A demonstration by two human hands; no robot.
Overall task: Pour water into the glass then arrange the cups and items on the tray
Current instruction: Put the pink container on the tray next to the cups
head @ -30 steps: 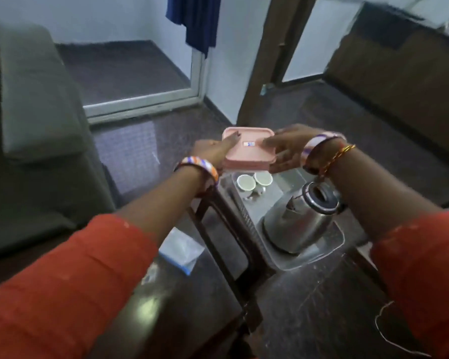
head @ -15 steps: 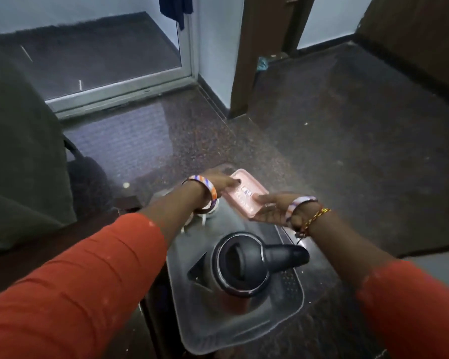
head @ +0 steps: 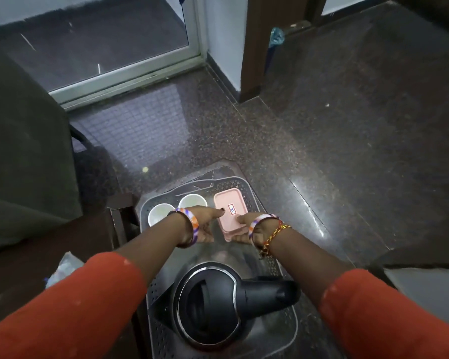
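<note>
A pink lidded box point(head: 228, 207) with a small white label rests flat at the far right of the grey perforated tray point(head: 288, 325). My left hand point(head: 205, 225) holds its left edge, thumb on the lid. My right hand point(head: 244, 229) grips its near right corner, thumb on top. Two white cups, one point(head: 158, 213) at the left and one point(head: 191, 200) next to the box, stand upright at the tray's far end. A steel kettle point(head: 213, 304) with a black lid and handle fills the tray's near half.
The tray sits on a dark wooden table point(head: 125, 221) over a speckled granite floor. A dark green sofa point(head: 18, 151) stands at the left, a glass sliding door point(head: 109, 47) behind. A clear plastic wrapper point(head: 62, 268) lies on the table at the left.
Both hands have lowered the pink box from above the cups down onto the tray's far right corner. The camera has tilted down and moved nearer.
</note>
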